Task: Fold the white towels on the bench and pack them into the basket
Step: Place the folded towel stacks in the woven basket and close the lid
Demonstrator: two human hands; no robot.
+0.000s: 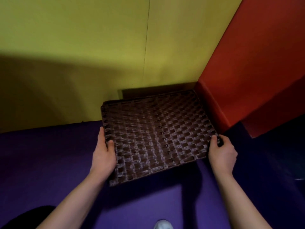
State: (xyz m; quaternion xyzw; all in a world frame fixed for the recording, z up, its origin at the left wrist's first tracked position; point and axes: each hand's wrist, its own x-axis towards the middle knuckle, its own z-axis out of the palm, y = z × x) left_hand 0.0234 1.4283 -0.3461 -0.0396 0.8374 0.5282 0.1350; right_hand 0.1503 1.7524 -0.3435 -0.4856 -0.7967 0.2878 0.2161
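A dark brown woven basket fills the middle of the view, a flat woven face turned toward me, so its inside is hidden. It is over the purple bench, its far right corner close to the red padded block. My left hand grips its left edge, thumb on the weave. My right hand grips the right edge near the corner. No white towels show, apart from a small whitish object at the bottom edge; I cannot tell what it is.
A yellow-green padded wall rises behind the bench. A red padded block stands at the right, forming a corner. Dark clothing shows at the bottom left.
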